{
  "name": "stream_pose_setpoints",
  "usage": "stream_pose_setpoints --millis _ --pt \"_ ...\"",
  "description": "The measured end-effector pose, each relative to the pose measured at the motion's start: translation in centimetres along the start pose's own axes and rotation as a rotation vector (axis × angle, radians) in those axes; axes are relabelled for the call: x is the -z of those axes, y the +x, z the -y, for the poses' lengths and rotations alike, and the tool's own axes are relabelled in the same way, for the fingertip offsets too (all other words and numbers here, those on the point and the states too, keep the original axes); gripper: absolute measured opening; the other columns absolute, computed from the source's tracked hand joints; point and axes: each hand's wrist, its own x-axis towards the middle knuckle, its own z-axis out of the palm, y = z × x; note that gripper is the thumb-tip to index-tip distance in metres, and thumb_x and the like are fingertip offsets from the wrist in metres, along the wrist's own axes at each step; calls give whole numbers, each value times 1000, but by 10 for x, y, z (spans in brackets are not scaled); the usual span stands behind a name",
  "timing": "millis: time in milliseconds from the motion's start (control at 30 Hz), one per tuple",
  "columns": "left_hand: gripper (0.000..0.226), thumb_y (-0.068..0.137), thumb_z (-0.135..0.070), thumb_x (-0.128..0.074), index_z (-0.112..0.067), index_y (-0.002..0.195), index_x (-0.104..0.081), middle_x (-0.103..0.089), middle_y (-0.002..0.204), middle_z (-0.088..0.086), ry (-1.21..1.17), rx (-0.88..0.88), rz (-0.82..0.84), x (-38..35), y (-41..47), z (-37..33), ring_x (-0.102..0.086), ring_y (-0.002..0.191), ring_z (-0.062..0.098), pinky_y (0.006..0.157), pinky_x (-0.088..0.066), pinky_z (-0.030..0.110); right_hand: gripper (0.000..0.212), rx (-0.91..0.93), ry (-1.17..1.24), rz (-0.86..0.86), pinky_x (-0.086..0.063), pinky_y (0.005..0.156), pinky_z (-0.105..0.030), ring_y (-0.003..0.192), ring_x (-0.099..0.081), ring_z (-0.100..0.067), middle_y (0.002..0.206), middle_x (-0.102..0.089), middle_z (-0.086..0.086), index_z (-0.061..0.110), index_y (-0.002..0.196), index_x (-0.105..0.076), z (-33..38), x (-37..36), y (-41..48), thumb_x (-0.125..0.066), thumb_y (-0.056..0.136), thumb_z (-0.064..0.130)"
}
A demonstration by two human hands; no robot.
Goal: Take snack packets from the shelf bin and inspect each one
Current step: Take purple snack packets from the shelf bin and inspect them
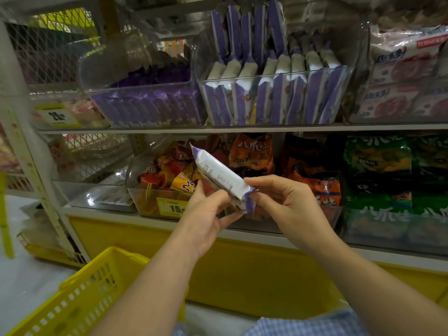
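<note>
Hands: both hold one snack packet (218, 173) between them, below the clear shelf bin (260, 77).
Left hand (208, 214): fingers and thumb curl round the packet's lower half from beneath, gripping it.
Right hand (286, 207): thumb and forefinger pinch the purple sealed end nearest me; the other fingers hang loosely curled.
Packet: tilted, its far end up and to my left, the white printed back turned toward me. It is well below the bin, in front of the shelf under it.
Done: one packet is out of the bin, and I judge I am midway through inspecting it.
Left to do: many matching purple-and-white packets stand upright in rows in the bin, each awaiting its turn, I reckon. How many are checked, I cannot tell.
Basket: a yellow basket (80, 294) sits far below the bin and to its left, beside my left forearm. It may be where checked packets go, though nothing shows that.
</note>
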Motion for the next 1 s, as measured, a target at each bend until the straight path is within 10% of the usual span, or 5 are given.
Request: stream_pose_setpoints --millis 300,800,1000 --pt "39 87 2 -50 -4 125 -56 -74 93 12 -150 52 -61 8 2 -4 -73 81 24 70 -60 43 35 19 35 -54 -51 68 -9 92 -67 6 94 -71 22 37 94 -69 1 8 6 -63 90 3" --pt "26 82 -19 -54 -26 84 -78 -74 90 6 -201 -77 35 9 -3 -5 -70 95 30 83 -57 50 22 -26 180 -58 -57 77 -20 99 -68 -4 99 -75 14 36 95 -72 2 18 5 -62 75 32" --pt "52 84 -29 -63 -45 132 -49 -66 122 -6 265 -255 81 -4 -8 -11 -62 115 15 88 -55 40 18 -62 384 -127 -58 71 -24 96 -71 -16 99 -75 0 20 101 -68 3 10 8 -62 84 17"
